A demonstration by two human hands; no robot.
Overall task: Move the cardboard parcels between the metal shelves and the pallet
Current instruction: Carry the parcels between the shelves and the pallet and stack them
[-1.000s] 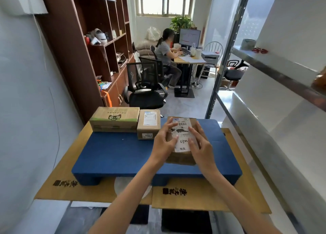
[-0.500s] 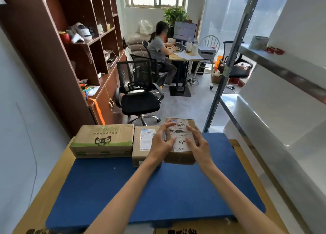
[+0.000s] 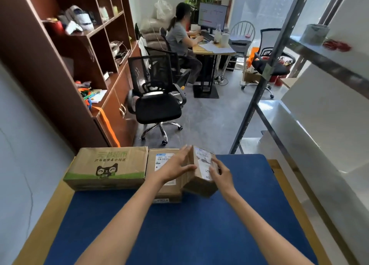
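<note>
Three cardboard parcels stand in a row at the far edge of the blue pallet [image 3: 191,226]. A large one with a green cat print [image 3: 107,167] is on the left, with a labelled middle one [image 3: 162,159] beside it. The small labelled parcel [image 3: 199,185] sits tilted against the middle one's right side. My left hand [image 3: 175,167] lies with straight fingers along the small parcel's left face, above the middle parcel. My right hand [image 3: 220,173] grips its right top side, fingertips curled on the label. The metal shelves [image 3: 279,123] rise at the right.
Cardboard sheets [image 3: 50,214] lie under the pallet. A black office chair [image 3: 157,105] stands just beyond the parcels, beside a brown cabinet [image 3: 60,69] on the left. A person sits at a desk [image 3: 214,51] further back. A tape roll [image 3: 315,34] rests on the upper shelf.
Both hands carried the small parcel forward and set it down tilted beside the middle parcel. My left hand's fingers have straightened. The view has moved closer over the pallet.
</note>
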